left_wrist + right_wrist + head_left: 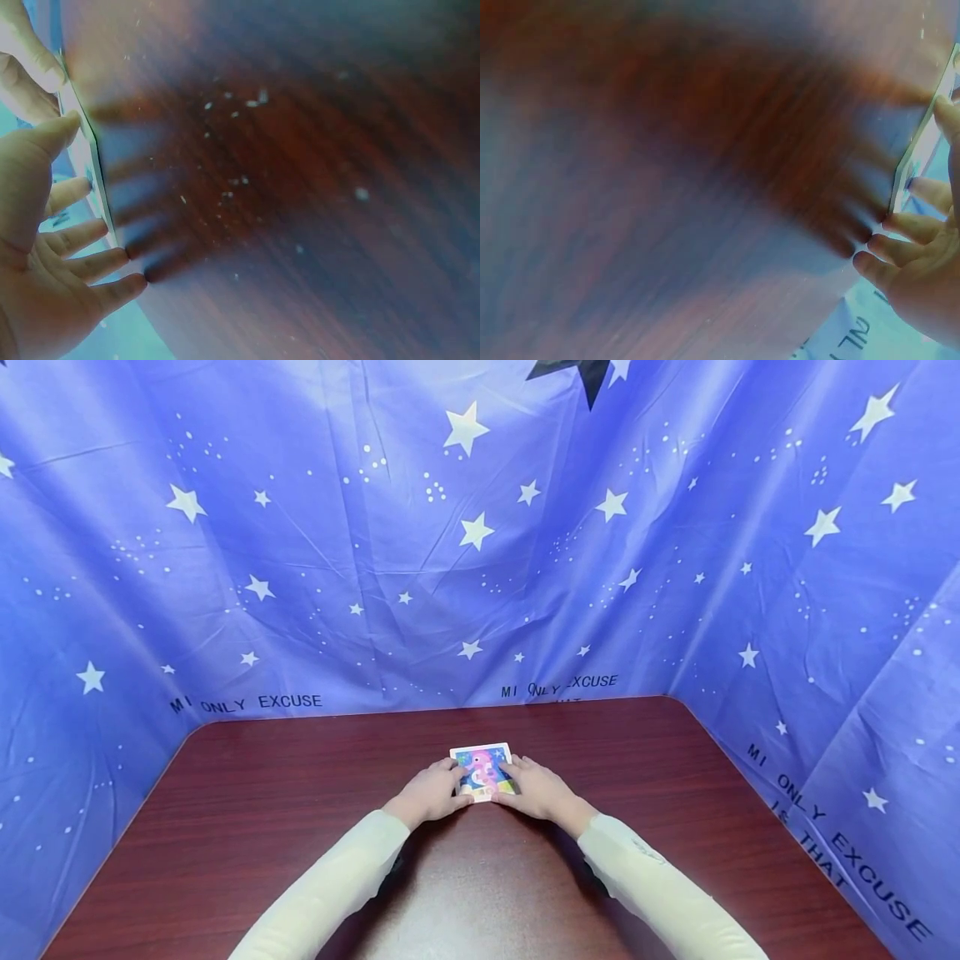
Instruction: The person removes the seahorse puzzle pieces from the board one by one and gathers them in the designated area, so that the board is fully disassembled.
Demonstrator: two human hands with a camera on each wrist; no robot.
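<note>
A small, thin square picture board (480, 767) lies flat on the table, with a pink seahorse on a blue ground and a white border. My left hand (431, 791) rests at its left side, the thumb touching the near edge and the index finger (69, 195) reaching onto the board. At the right side rests my right hand (542, 791), its thumb (943, 112) on the near edge too. The outer fingers of both hands are spread fairly straight, tips down by the tabletop. Part of the picture is hidden under the fingers.
The dark red-brown wooden table (300, 760) has rounded far corners. Blue cloth (375, 527) with white stars and printed words hangs behind it and along both sides. Pale sleeves (330, 877) cover the forearms.
</note>
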